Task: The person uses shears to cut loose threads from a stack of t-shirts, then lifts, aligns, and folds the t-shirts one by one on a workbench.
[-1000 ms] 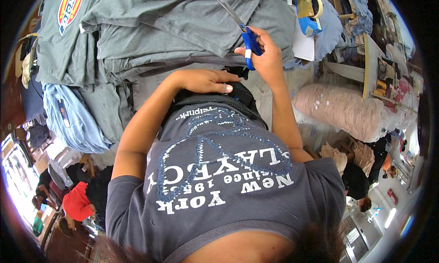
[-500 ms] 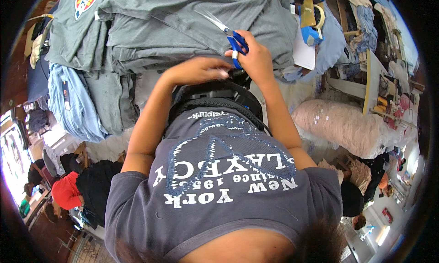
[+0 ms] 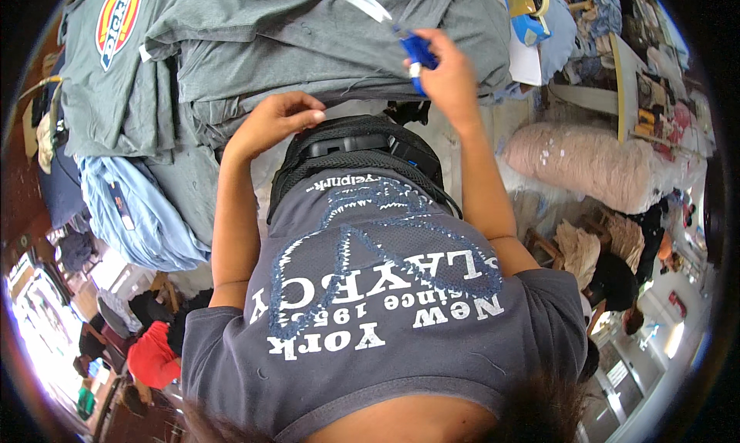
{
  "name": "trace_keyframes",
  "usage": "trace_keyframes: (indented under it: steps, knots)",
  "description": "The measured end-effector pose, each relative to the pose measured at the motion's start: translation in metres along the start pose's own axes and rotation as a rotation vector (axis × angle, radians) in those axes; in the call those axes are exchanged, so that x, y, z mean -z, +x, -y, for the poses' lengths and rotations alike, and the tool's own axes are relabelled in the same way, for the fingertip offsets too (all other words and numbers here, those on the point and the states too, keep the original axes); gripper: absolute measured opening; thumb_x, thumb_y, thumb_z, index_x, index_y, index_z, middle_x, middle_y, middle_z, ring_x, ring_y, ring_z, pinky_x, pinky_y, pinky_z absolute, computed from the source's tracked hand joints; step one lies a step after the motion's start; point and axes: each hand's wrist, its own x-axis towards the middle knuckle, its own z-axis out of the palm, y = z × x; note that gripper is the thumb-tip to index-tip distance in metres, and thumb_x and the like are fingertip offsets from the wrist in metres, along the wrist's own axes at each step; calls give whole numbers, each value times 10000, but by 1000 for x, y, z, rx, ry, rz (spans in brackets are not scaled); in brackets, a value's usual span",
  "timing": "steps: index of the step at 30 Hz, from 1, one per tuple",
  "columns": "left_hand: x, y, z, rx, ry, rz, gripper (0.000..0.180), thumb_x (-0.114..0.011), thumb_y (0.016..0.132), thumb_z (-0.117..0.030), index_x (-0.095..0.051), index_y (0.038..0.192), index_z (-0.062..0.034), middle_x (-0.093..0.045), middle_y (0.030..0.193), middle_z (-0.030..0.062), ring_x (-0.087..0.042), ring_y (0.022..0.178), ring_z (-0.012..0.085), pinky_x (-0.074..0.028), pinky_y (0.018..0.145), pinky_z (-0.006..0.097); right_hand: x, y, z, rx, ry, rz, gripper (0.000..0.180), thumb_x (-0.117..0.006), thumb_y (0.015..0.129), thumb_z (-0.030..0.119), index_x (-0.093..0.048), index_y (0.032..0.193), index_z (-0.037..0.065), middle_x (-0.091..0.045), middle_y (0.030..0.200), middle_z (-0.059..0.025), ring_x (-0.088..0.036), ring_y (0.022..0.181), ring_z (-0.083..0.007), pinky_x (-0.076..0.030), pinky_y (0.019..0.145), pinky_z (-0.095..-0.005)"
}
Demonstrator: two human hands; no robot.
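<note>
My right hand (image 3: pixel 451 77) grips blue-handled scissors (image 3: pixel 393 28), their blades pointing up and left over a stack of grey garments (image 3: pixel 308 34) on the table. My left hand (image 3: pixel 270 121) rests with curled fingers on the near edge of the grey stack, pinching the fabric there. Below both hands a black pack (image 3: pixel 358 154) sits on my chest over a dark grey printed shirt.
More grey shirts, one with a round coloured logo (image 3: pixel 116 19), and light blue garments (image 3: pixel 139 212) hang off the left side. A tape roll (image 3: pixel 528 0) and white paper (image 3: pixel 524 57) lie upper right. A pink bundle (image 3: pixel 586 165) sits right. People are seated lower left and right.
My right hand with the scissors has shifted up and left over the grey stack. My left hand has slid left along the fabric edge.
</note>
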Motion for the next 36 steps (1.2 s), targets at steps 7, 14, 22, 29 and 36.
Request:
trace_keyframes:
  steps: [7,14,22,29,36]
  knots:
    - [2,9,-6,-207,251,143,208,-624,777,-181,-608,891,-8,-610,774,32,-544,733,89,-436,672,226,76,-13,12,-227,515,-333,470,-721,667,32,-510,1087,18,-579,829,-36,-494,700,-65,-420,624,-176]
    - [36,-4,10,-33,-412,-217,377,-510,867,-176,-429,1182,15,-602,954,99,-595,825,143,-468,719,242,95,-55,9,-375,489,-462,477,-709,659,-16,-500,1088,-4,-541,786,-22,-481,709,-69,-403,627,-183]
    - [29,-15,19,-215,-880,-579,460,-558,827,-114,-338,1181,82,-523,1102,211,-556,987,265,-468,796,298,92,-73,-8,-546,462,-340,476,-715,670,50,-495,1092,47,-510,776,17,-481,648,-58,-387,526,-188]
    - [11,-1,33,-426,-1141,-709,187,-590,796,-80,-465,934,-60,-557,926,91,-551,937,237,-451,831,374,117,-52,1,-457,527,-278,442,-685,690,33,-490,1086,28,-539,763,-1,-498,645,-79,-392,518,-198]
    - [1,0,22,-444,-1216,-652,109,-582,808,-124,-495,829,-61,-556,863,54,-549,878,199,-440,824,371,106,-41,-30,-345,202,-168,464,-699,705,85,-468,1092,-22,-599,787,-51,-516,666,-73,-393,575,-185]
